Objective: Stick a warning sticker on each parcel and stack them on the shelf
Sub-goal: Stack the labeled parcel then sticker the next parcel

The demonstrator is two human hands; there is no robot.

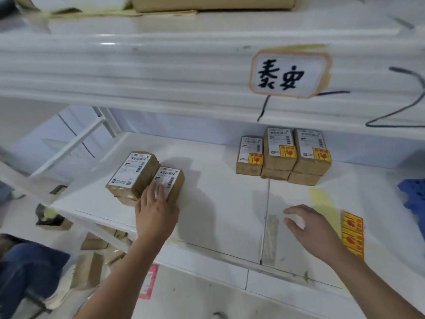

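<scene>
Parcels without stickers (169,183) sit left on the shelf (218,215); the left hand (155,215) rests flat on one, grip released. The right hand (310,229) hovers released near the warning-sticker strip (352,234). Next, probably: peel one sticker.

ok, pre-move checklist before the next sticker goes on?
1. Left hand on unstickered parcel: ok, resting flat on its label, no closed grip.
2. Right hand free: ok, open, empty.
3. Warning stickers in reach: ok, strip lies on the shelf beside the right hand.
4. Sticker picked up: not ok.
5. Stickered stack at the back right: ok, three top faces show stickers; lower parcels cannot tell.
</scene>
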